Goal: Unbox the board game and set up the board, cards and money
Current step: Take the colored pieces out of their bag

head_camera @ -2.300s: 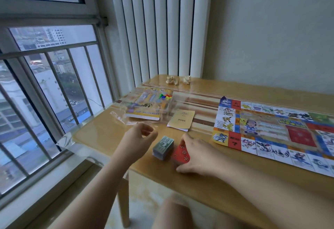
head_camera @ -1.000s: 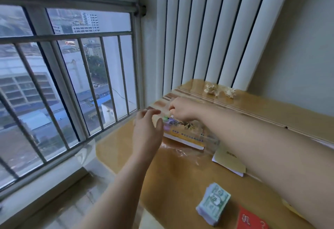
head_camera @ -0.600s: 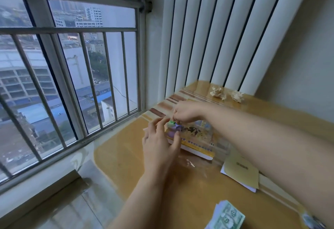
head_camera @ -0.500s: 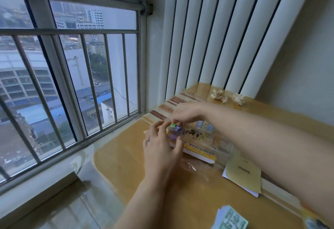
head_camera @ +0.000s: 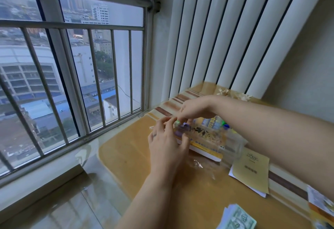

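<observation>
Wooden table (head_camera: 137, 156) sits in the corner, under a clear film. Window (head_camera: 72, 66) on the left with vertical metal bars (head_camera: 97, 77); city buildings (head_camera: 23, 77) outside, one with a blue roof (head_camera: 106, 93). White vertical-slat radiator (head_camera: 226, 35) behind the table, beige wall (head_camera: 307, 57) to its right. Striped mat (head_camera: 173, 104) along the table's back edge. Crumpled paper bits (head_camera: 233, 94) at the radiator's foot. Glossy tile floor (head_camera: 72, 207).

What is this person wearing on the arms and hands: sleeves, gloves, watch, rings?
No sleeves, gloves or watch show anywhere in view. The left hand seems to carry a thin ring on one finger, too small to confirm; the right hand shows none.
</observation>
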Demonstrator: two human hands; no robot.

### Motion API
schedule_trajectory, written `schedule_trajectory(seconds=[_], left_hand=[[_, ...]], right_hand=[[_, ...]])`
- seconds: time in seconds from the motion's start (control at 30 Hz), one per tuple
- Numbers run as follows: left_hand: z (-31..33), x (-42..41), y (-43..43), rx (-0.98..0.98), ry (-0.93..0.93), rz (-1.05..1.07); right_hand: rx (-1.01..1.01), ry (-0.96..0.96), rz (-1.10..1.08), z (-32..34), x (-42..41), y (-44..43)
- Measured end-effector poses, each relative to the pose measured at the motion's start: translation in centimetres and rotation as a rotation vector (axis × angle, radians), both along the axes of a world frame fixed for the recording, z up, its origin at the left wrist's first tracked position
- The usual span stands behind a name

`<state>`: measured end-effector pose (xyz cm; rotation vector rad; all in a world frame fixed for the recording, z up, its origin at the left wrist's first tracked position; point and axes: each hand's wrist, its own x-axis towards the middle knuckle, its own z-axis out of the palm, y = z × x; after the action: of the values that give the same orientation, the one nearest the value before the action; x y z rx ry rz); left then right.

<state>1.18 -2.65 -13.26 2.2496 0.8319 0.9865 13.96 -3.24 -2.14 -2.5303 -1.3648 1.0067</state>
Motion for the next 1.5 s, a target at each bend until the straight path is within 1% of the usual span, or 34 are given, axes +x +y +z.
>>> schedule_trajectory(seconds=[0.13, 0.3, 0.5, 0.73, 0.9, 1.0, 1.07, 1.1, 1.13, 1.17, 1.2, 1.23, 1.27, 1.3, 1.33, 1.37, 1.4, 1.47, 1.5], left_hand=[[0.0, 0.0, 0.0, -0.002, 0.005, -0.006], [-0.1, 0.0, 0.1, 0.009, -0.003, 0.007], [0.0, 0.0, 0.1, 0.007, 0.006, -0.004], [0.1, 0.0, 0.0, 0.01, -0.002, 0.008], [0.3, -0.3, -0.1, 0.011, 0.014, -0.005], [0.5, -0.4, 0.0, -0.041, -0.06, -0.006], [1.0, -0.7, 0.1, -0.084, -0.194, -0.001], [1.4, -0.9, 0.0, -0.126, -0.297, 0.011], [2.3, -1.3, -0.2, -0.217, -0.416, 0.026], [3.5, -1.7, -0.4, -0.38, -0.538, 0.032], [5.0, -2.0, -0.6, -0.617, -0.668, 0.017], [6.3, -2.0, -0.7, -0.896, -0.795, -0.021], [7.4, -1.9, -0.6, -1.177, -0.899, -0.088], [8.3, -1.8, -0.6, -1.416, -0.97, -0.168], [9.0, -1.9, -0.5, -1.601, -0.999, -0.247], [9.6, -2.0, -0.5, -1.73, -1.004, -0.32], [9.9, -2.1, -0.5, -1.813, -1.014, -0.378], [10.1, -2.2, -0.4, -1.916, -1.073, -0.425], [10.2, -2.2, -0.3, -1.947, -1.099, -0.416]], right_hand=[[-0.033, -0.016, 0.021, 0.4, 0.0, -0.1], [0.002, 0.033, 0.061, 0.8, -0.1, -0.6], [0.078, -0.01, 0.024, 0.4, 0.2, -0.9], [0.046, -0.037, 0.06, 0.6, -0.3, -0.8], [0.141, -0.079, 0.077, 0.7, -0.3, -1.5], [0.215, -0.044, 0.032, 1.3, 0.0, -1.9], [0.265, -0.006, -0.004, 2.1, 0.2, -2.3], [0.295, 0.016, -0.023, 2.7, 0.2, -2.5], [0.326, 0.028, -0.039, 3.3, 0.2, -2.7], [0.353, 0.014, -0.04, 4.0, -0.2, -2.9], [0.376, -0.006, -0.025, 4.7, -0.7, -3.1], [0.4, -0.001, 0.008, 5.3, -1.3, -3.2], [0.42, 0.041, 0.05, 5.8, -2.2, -3.3], [0.426, 0.085, 0.095, 6.1, -3.1, -3.3], [0.421, 0.097, 0.14, 6.3, -4.0, -3.3], [0.405, 0.064, 0.188, 6.4, -4.7, -3.4], [0.388, 0.0, 0.235, 6.3, -5.2, -3.4], [0.383, -0.141, 0.302, 6.0, -5.6, -3.3], [0.394, -0.175, 0.315, 5.8, -5.7, -3.3]])
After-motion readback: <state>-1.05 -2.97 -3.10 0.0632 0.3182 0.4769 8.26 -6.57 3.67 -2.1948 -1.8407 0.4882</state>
